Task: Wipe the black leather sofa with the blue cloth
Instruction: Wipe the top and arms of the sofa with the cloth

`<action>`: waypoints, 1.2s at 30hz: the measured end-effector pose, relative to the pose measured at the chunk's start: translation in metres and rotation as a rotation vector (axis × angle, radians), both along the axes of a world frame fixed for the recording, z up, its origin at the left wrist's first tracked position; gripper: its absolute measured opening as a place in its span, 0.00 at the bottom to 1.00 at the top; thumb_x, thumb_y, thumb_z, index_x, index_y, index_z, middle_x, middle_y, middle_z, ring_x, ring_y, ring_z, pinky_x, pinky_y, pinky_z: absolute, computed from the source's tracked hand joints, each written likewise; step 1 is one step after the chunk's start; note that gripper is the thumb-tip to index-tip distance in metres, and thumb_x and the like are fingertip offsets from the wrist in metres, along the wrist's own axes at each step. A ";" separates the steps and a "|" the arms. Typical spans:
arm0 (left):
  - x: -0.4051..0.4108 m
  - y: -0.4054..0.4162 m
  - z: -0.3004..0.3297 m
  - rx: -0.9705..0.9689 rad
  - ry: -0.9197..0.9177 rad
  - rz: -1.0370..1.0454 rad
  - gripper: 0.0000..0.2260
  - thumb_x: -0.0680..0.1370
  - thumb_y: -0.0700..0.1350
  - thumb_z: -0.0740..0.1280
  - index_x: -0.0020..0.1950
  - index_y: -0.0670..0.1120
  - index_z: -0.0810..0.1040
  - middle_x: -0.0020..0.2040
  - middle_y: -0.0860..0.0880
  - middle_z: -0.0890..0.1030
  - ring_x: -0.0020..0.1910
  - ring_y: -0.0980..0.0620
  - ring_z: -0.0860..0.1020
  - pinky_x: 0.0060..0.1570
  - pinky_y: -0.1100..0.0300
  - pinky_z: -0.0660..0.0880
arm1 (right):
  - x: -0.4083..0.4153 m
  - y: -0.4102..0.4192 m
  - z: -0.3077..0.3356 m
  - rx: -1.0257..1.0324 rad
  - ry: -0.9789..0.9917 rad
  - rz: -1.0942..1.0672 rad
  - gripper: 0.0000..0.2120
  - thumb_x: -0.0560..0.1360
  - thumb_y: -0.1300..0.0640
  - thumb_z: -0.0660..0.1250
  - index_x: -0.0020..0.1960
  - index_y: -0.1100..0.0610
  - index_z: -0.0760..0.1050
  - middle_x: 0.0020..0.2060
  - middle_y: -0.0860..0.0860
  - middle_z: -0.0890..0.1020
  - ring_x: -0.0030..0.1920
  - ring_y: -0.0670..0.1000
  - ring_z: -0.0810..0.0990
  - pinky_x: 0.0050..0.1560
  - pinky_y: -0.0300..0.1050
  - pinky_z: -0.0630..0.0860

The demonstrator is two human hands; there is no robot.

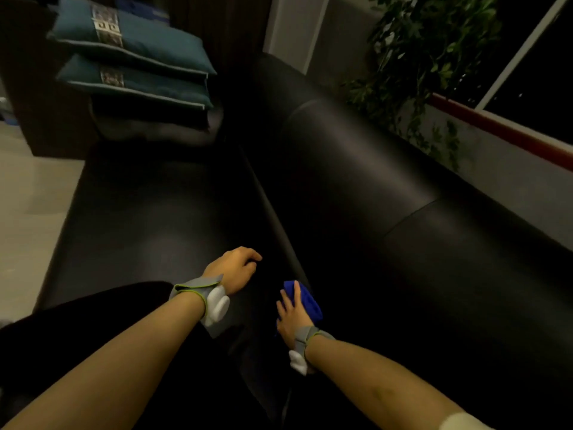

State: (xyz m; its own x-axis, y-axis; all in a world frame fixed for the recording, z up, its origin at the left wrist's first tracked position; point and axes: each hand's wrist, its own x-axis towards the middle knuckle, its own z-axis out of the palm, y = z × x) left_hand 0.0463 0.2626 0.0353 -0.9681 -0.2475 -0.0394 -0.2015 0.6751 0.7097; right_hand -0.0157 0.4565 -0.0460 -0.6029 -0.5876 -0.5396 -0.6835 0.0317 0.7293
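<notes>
The black leather sofa (356, 169) fills most of the view, its seat on the left and its rounded backrest on the right. A folded blue cloth (305, 297) lies at the crease where the seat meets the backrest. My right hand (291, 315) presses flat on the cloth with straight fingers. My left hand (235, 266) rests on the seat just left of the crease, fingers loosely curled and holding nothing. Both wrists wear grey straps with white sensors.
Two teal cushions (133, 54) are stacked on a darker pile at the sofa's far end. A leafy plant (418, 66) and a window with a red sill (502, 131) stand behind the backrest. Pale floor (28, 197) lies left of the seat. My dark-clothed knee rests on the seat's near end.
</notes>
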 end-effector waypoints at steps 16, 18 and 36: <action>-0.022 0.023 0.040 -0.147 0.055 -0.106 0.15 0.81 0.46 0.61 0.67 0.54 0.75 0.68 0.54 0.74 0.68 0.52 0.72 0.67 0.55 0.69 | -0.035 0.022 0.159 -0.601 0.004 -0.020 0.21 0.83 0.54 0.51 0.74 0.55 0.65 0.78 0.59 0.54 0.78 0.63 0.49 0.74 0.67 0.40; -0.031 0.035 0.058 -0.178 0.118 -0.116 0.16 0.81 0.47 0.61 0.68 0.55 0.74 0.68 0.54 0.74 0.68 0.53 0.72 0.66 0.57 0.69 | -0.040 0.034 0.197 -0.700 0.056 0.000 0.21 0.83 0.56 0.51 0.74 0.57 0.64 0.78 0.59 0.54 0.78 0.63 0.49 0.75 0.65 0.42; -0.077 0.122 0.153 -0.227 0.375 -0.375 0.24 0.80 0.46 0.60 0.76 0.58 0.62 0.77 0.59 0.62 0.74 0.56 0.63 0.70 0.58 0.64 | -0.105 0.122 0.350 -1.236 0.062 -0.735 0.21 0.75 0.41 0.58 0.62 0.51 0.70 0.62 0.56 0.71 0.60 0.64 0.70 0.61 0.70 0.69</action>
